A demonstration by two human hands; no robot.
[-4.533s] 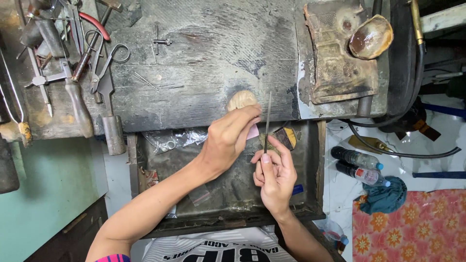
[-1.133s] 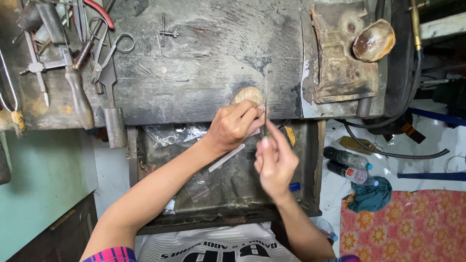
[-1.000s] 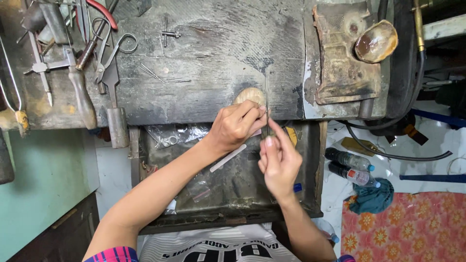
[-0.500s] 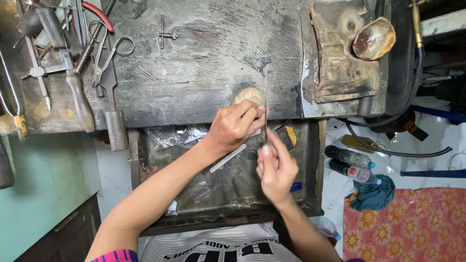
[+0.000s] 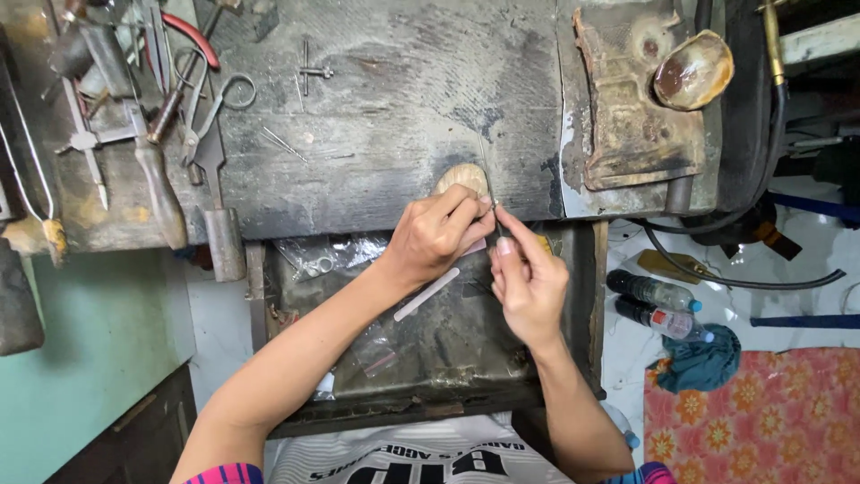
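Observation:
My left hand (image 5: 436,237) rests against a small wooden peg (image 5: 462,177) at the front edge of the dark worn workbench (image 5: 394,99), its fingertips pinched on a tiny piece that I cannot make out. My right hand (image 5: 528,282) is just to its right and holds a thin metal file (image 5: 488,184) upright against that piece. Both hands hover over an open drawer (image 5: 430,332) under the bench, where a pale flat stick (image 5: 427,294) and plastic bags lie.
Pliers, scissors (image 5: 210,112) and other hand tools lie at the bench's left end. A rusty metal block (image 5: 627,108) and a shell-like dish (image 5: 692,70) sit at the right. Bottles (image 5: 654,305), a teal cloth (image 5: 703,358), hoses and a red patterned mat lie on the floor.
Both hands stay at the wooden peg. The right hand has shifted slightly up and down along the piece with the file; the view has moved a little.

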